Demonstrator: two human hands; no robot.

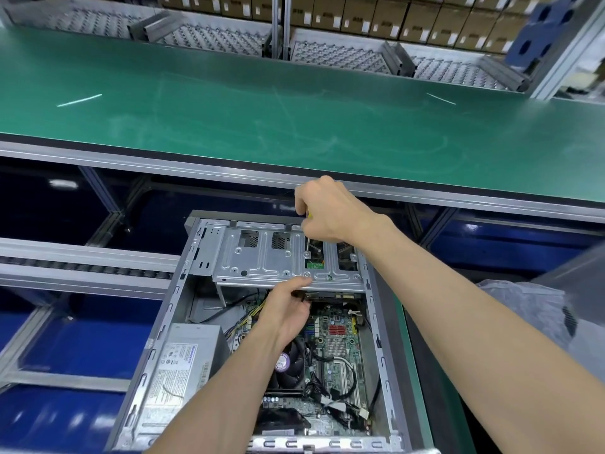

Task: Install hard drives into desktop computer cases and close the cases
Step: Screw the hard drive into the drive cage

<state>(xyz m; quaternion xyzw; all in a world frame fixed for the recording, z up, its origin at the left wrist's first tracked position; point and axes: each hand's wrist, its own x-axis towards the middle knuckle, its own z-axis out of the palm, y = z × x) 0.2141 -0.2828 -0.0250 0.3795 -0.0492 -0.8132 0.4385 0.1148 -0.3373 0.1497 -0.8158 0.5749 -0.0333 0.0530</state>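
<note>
While right grip [324,211] holds screwdriver [307,240] | left grip [288,306] pinches stamped-steel drive cage [262,257] edge

Both my forearms are showing bare, no sleeves reaching into view. My left hand [288,309] is wearing no glove, no ring, no watch at wrist. My right hand [330,211] is likewise going ungloved, wrist bare, no strap or band showing.

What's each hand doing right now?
Left hand: grips the front edge of the drive cage.
Right hand: holds a screwdriver upright on a cage screw.
</note>
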